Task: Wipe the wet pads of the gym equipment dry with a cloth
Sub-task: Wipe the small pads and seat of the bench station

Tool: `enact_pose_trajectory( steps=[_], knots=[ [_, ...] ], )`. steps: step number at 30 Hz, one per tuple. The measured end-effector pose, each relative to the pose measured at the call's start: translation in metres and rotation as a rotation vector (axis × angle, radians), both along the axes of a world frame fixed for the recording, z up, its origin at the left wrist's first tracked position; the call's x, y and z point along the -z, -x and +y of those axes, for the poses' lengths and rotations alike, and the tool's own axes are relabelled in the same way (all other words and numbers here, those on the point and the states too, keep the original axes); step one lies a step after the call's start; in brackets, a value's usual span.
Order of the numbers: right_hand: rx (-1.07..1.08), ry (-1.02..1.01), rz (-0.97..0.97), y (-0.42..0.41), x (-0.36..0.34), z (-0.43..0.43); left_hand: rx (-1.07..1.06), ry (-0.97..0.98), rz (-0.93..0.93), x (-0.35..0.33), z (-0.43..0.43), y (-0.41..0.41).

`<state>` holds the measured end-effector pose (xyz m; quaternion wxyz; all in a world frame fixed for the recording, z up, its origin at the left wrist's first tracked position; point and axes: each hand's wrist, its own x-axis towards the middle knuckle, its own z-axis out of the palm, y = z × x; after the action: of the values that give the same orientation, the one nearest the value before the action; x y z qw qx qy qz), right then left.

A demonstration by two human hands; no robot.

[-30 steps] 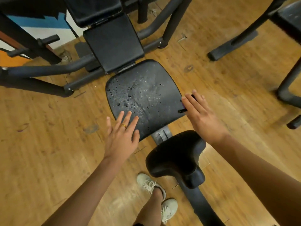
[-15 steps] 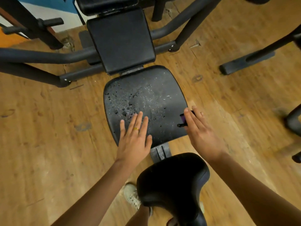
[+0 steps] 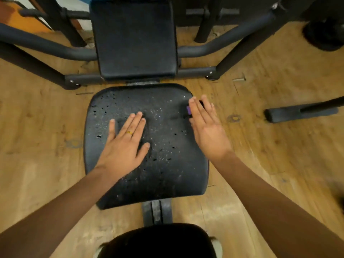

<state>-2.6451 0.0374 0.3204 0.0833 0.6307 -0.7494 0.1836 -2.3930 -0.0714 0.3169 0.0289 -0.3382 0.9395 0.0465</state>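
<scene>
Head view: fingers [image 3: 134, 123] of left hand [image 3: 122, 149] straight and spread, flat on the wet seat pad [image 3: 167, 168], probably checking moisture. Right hand [image 3: 208, 135] is flat too, covering a small purple item [image 3: 188, 110] at the pad's right edge (can't identify it). Droplets cover the pad. No cloth in view, so wiping not started.

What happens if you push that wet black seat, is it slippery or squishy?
Probably slippery: water droplets bead across the black padded seat. Likely a little squishy, as its rounded edges look cushioned under the flat left hand. It probably won't slide off, since it sits mounted on a dark metal rail.
</scene>
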Motion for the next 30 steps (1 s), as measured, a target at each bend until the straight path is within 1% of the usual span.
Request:
enact_pose_trajectory(
  steps=[3, 5, 7, 9, 15, 23, 30],
  knots=[
    [-0.012, 0.080, 0.018, 0.009, 0.021, -0.022, -0.036, 0.021, 0.034, 0.039, -0.009, 0.001],
    [-0.021, 0.117, 0.044, 0.013, 0.041, -0.029, -0.039, 0.085, 0.070, 0.055, -0.009, -0.002],
    [0.008, 0.170, 0.019, 0.012, 0.056, -0.033, -0.027, 0.128, 0.118, 0.065, -0.011, -0.004],
    [0.048, 0.209, -0.025, 0.011, 0.061, -0.034, -0.022, 0.168, 0.184, 0.069, -0.011, -0.005],
    [0.063, 0.238, -0.058, 0.011, 0.063, -0.035, -0.036, 0.250, 0.261, 0.076, -0.009, -0.004],
    [0.065, 0.275, 0.007, 0.009, 0.063, -0.034, -0.090, 0.268, 0.383, 0.074, -0.004, -0.006],
    [0.073, 0.244, 0.100, 0.010, 0.063, -0.035, -0.040, 0.397, 0.475, 0.080, 0.000, -0.008]
  ],
)
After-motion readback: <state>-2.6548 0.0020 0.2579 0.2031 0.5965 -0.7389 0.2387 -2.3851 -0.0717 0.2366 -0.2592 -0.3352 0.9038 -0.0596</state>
